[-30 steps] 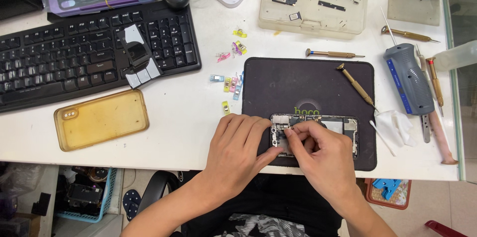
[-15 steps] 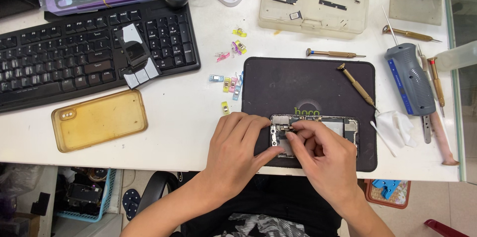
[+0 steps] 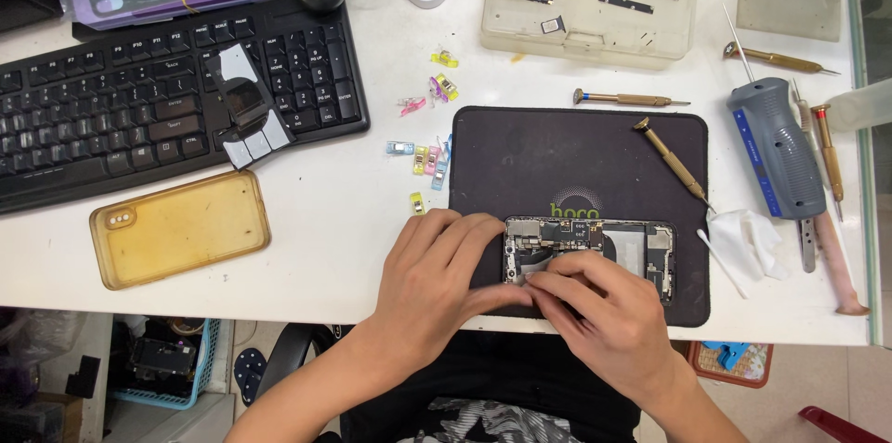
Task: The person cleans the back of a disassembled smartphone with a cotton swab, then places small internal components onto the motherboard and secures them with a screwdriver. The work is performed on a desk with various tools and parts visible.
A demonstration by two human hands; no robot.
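Both hands are down on the opened smartphone body with its bare circuitry showing (image 3: pixel 595 248), which lies lengthwise on the near part of the dark rectangular work mat (image 3: pixel 576 160) at the front edge of the white desk (image 3: pixel 353 211). The left hand (image 3: pixel 437 276) lies flat over the phone's left end, fingers together and thumb reaching across to meet the right hand (image 3: pixel 604 308). The right hand's fingertips (image 3: pixel 544 280) bunch together at the phone's lower left corner; whether they pinch a small part there, I cannot tell.

On the mat, a brass-handled screwdriver (image 3: pixel 671 160) lies at a slant, apart from the phone. Just off the mat's right side sit a white crumpled wipe (image 3: pixel 748 243) and a grey and blue power screwdriver (image 3: pixel 773 146). To the left, small coloured plastic clips (image 3: pixel 426 157) are scattered, with a yellowed translucent phone case (image 3: pixel 181 229) and a black keyboard (image 3: pixel 158 104) beyond them.
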